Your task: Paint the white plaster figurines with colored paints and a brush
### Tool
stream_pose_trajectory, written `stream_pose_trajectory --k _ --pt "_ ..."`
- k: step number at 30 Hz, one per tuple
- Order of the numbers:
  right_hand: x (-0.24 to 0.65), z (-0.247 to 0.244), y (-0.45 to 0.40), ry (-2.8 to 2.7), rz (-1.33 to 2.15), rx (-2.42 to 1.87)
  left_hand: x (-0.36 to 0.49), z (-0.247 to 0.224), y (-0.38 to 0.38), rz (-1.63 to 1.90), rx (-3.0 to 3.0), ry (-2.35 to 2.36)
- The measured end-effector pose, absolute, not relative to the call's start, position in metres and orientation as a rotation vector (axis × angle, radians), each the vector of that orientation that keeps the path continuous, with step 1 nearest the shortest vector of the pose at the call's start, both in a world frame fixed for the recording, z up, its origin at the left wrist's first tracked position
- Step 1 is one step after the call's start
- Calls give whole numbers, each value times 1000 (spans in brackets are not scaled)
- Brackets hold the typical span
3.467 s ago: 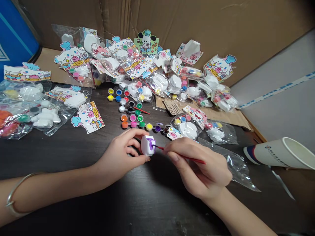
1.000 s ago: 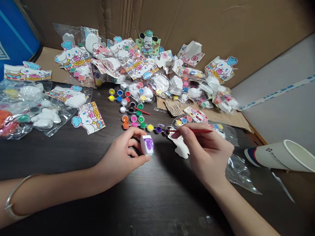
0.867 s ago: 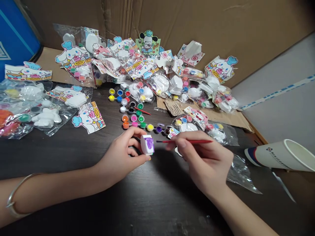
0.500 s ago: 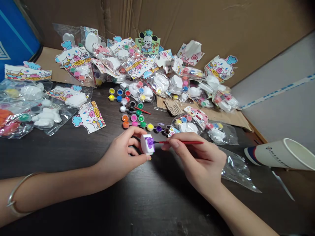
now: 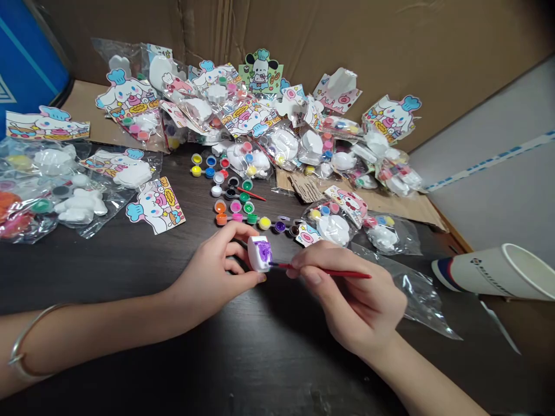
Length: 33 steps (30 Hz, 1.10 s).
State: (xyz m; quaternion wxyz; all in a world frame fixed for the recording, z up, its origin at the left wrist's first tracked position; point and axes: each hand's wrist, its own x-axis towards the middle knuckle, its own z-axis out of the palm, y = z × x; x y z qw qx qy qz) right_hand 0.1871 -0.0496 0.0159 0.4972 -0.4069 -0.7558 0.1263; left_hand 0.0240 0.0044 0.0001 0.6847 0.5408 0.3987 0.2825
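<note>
Left hand point(image 5: 212, 271) half closed, fingers point(image 5: 232, 249) curled around a small white plaster figure point(image 5: 259, 254), which sits in the grip over the dark wooden table point(image 5: 130, 370). Figure tilted slightly, one face blotched with purple paint point(image 5: 263, 252), the rest bare white. Right hand point(image 5: 351, 303) closed in a pen grip on a thin red-handled paintbrush point(image 5: 333, 273), thumb and fingertips pinching the shaft near its dark tip, the tip at the lower edge of the purple patch, apparently touching it. Just beyond the hands, a row of small open paint pots point(image 5: 243, 214) in yellow, orange, pink, green and purple. Farther back, heaps of clear plastic bags point(image 5: 281, 144) with white figures and cartoon cards. Crumpled clear bag point(image 5: 416, 294) beside the right hand; paper cup point(image 5: 498, 273) on its side farther right.
</note>
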Motion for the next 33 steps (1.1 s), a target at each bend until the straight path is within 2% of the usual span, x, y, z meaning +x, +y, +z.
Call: stream_pose_trajectory --k 4,33 --pt "186 18 -47 -1897 216 -975 24 0 4 649 1219 874" --pt "184 18 -50 -1971 224 -942 24 1 5 636 1271 877"
